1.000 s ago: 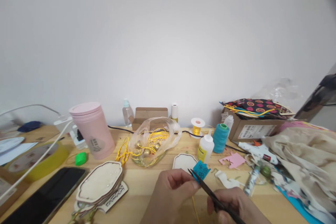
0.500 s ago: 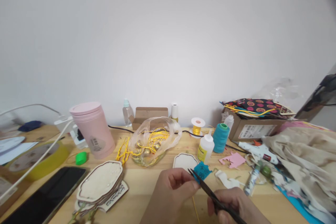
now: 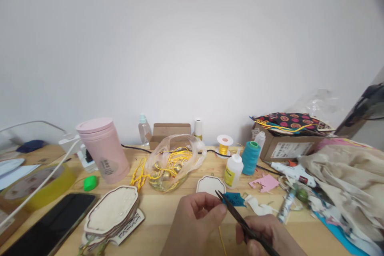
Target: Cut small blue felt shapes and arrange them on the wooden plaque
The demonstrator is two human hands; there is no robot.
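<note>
My left hand is closed, with thumb and fingers pinched at the edge of a small teal-blue piece with dark markings. The pinch point itself is partly hidden. A yellow cord hangs below the left thumb; its upper end is out of sight. In my right hand is a pair of dark pointed tweezers, held slantwise. Their tips lie slightly apart beside my left thumb, in front of the teal piece. Just behind the hands lies a pale scalloped plaque.
To the left are stacked plaques, a phone and a pink tumbler. A plastic bag holds yellow cords and bells. Further right stand a glue bottle, teal thread, a glue gun and a cardboard box.
The teal piece has tipped from facing me to a flatter angle, now showing as a narrower strip. Both hands and the tweezers stay nearly in place. The view has shifted slightly.
</note>
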